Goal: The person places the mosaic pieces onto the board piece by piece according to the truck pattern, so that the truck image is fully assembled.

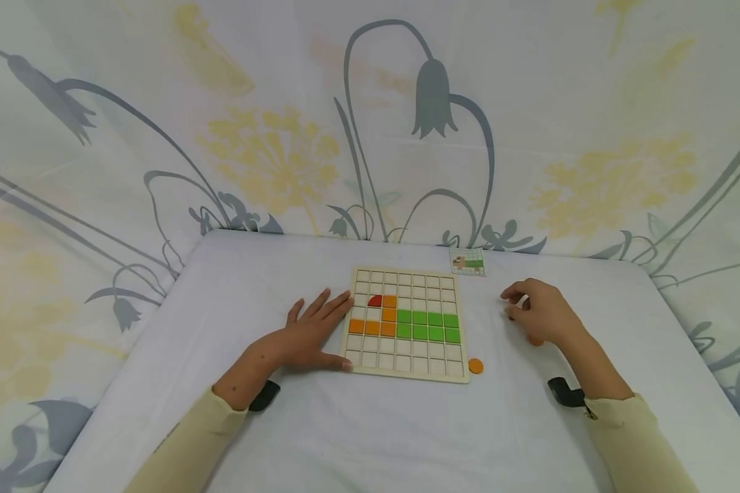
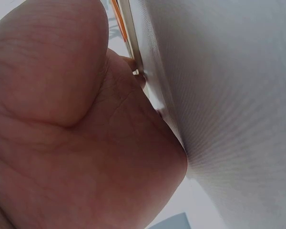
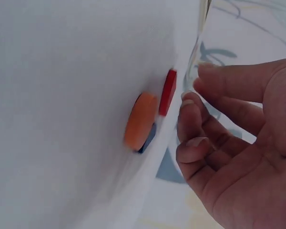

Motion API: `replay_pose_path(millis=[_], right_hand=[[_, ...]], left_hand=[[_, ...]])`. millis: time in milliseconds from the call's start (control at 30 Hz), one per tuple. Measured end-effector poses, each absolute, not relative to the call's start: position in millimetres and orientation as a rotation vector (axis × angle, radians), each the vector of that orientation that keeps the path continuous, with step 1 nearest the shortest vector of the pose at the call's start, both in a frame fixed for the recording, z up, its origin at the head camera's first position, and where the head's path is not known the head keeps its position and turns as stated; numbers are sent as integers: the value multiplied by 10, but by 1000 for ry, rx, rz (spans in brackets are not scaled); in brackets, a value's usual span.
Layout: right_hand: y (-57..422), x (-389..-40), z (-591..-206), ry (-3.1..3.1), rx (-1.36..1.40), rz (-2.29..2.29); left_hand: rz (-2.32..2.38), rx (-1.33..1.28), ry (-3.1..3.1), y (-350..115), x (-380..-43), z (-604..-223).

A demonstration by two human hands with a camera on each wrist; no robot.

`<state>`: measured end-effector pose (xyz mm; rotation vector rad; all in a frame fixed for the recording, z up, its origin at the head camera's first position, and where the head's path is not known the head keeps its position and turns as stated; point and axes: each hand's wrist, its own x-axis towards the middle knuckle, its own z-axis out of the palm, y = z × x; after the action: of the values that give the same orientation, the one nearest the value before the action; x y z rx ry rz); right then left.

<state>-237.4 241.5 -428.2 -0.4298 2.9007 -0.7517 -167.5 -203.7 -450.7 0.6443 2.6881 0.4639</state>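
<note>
A pale wooden grid board [image 1: 404, 374] lies on the table, with orange squares [image 1: 389, 315], green squares [image 1: 427, 326] and a red quarter-round piece [image 1: 375, 300] in its cells. My left hand [image 1: 308, 335] rests with fingers spread at the board's left edge, its fingertips and thumb touching the frame. Right of the board, my right hand [image 1: 539, 311] hovers above the table, fingers loosely bent, with nothing visible between them. Below it in the right wrist view are an orange disc [image 3: 141, 121], a red piece [image 3: 168, 93] and a dark blue piece [image 3: 148, 137], partly hidden by the disc.
Another orange disc [image 1: 475, 366] lies against the board's lower right corner. A small picture card [image 1: 467, 262] lies behind the board's upper right corner. The table wears a white cloth [image 1: 407, 438], and a flower-patterned curtain [image 1: 370, 123] hangs behind it.
</note>
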Motion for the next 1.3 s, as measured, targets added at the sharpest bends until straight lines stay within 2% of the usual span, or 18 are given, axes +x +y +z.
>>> replay_pose_path(millis=[233,700,867,1300], right_hand=[[2560,-2376,-4364,2879,-414,-730],[2458,-2363,-4363,2896,-430,-719],[2345,-2346,-4356,2886,-439,-740],[1770,-2304,-4212,2839,-682,-875]], left_hand=[[465,649,2688,-2035,-1685,-4525],[467,642,2691,-2046,-1682,-4532],[464,641,2688,-2048,-1683,-4546],[450,644,2690,-2048,-1686,-4548]])
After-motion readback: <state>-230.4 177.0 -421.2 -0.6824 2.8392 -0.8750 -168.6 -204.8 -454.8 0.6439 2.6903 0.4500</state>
